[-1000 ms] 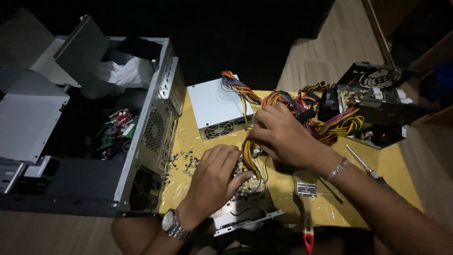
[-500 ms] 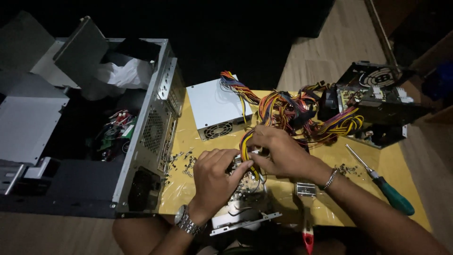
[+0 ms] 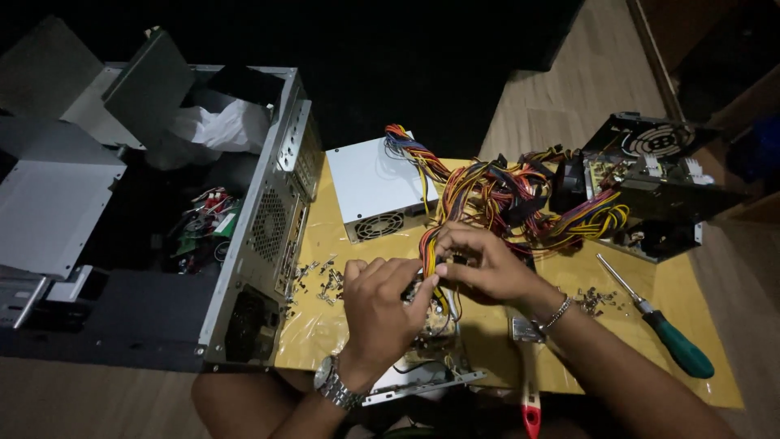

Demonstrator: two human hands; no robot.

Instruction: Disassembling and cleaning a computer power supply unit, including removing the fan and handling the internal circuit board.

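My left hand [image 3: 380, 309], with a metal watch on the wrist, rests curled over a small circuit part on the yellow table [image 3: 349, 325] and pinches the lower end of a yellow and red cable bundle [image 3: 428, 248]. Just to its right, my right hand [image 3: 479, 264], wearing a bracelet, grips the same bundle near a black connector. The wires run up into a tangled heap of coloured cables [image 3: 504, 191] coming from a grey power supply box [image 3: 374, 187].
An open grey computer case [image 3: 260, 236] lies at the left. An opened black power supply [image 3: 650, 183] sits at the right. A green-handled screwdriver [image 3: 662, 329], loose screws [image 3: 313, 272], a metal bracket [image 3: 422, 382] and a red-handled tool [image 3: 530, 406] lie on the table.
My right hand has come down from the cable heap toward my left hand, and both now meet on the yellow and red bundle. The screwdriver has come into view.
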